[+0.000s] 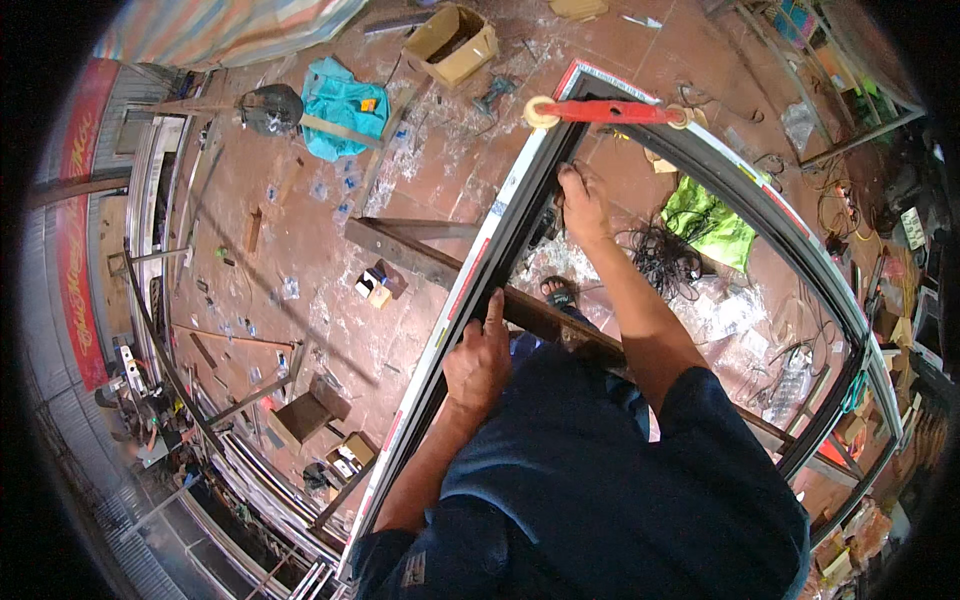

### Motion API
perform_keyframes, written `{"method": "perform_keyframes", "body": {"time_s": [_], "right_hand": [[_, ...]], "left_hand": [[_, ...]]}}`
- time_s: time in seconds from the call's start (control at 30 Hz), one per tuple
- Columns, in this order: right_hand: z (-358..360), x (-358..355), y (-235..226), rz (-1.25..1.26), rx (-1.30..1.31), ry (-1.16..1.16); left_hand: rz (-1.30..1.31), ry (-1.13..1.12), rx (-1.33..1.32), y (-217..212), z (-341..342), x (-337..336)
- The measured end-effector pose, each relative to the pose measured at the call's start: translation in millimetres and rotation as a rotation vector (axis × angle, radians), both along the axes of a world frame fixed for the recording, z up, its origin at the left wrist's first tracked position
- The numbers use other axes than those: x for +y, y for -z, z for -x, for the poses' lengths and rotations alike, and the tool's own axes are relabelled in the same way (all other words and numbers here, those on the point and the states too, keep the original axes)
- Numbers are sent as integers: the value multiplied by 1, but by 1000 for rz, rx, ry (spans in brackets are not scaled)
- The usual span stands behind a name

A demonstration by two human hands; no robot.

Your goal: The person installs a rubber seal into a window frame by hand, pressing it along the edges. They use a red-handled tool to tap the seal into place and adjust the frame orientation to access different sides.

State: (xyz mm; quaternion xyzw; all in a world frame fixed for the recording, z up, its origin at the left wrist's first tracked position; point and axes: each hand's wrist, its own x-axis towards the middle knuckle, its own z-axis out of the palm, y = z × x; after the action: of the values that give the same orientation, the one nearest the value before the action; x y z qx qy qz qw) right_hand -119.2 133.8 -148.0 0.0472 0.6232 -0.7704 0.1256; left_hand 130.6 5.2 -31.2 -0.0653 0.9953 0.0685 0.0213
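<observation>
A large frame with black profiles and white film along its outer faces spans the view in front of me and to my right. My left hand rests on its left bar, index finger stretched along the black profile and the other fingers curled. Farther up the same bar, my right hand is closed at the inner edge; whatever its fingers hold is hidden. Across the far corner lies a red bar-shaped tool with a cream round wheel at each end. Inside the frame's outline, a tangle of thin black strips lies on the floor.
Metal bars cross beneath the frame. On the tiled floor are an open cardboard box, a teal cloth, a lime-green bag and a small brown box. Long profiles are stacked at the left; cables and clutter line the right.
</observation>
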Motion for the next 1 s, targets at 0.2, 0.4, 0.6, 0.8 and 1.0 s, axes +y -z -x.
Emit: {"method": "perform_keyframes", "body": {"time_s": [0.2,0.4,0.6,0.8,1.0], "right_hand": [[3,5,-8,11,9,-2],[10,-3,-8,-38,-12,27],[24,3,-1,-27,29,73],[29,2,14,-72,96,10],[36,3,5,-201,128,103]], "left_hand": [[21,-7,16,7,-4,1],[9,-4,20,5,3,-1],[-22,-15,17,6,4,0],[-34,-13,9,5,3,0],[-40,-60,-52,4,3,2]]}}
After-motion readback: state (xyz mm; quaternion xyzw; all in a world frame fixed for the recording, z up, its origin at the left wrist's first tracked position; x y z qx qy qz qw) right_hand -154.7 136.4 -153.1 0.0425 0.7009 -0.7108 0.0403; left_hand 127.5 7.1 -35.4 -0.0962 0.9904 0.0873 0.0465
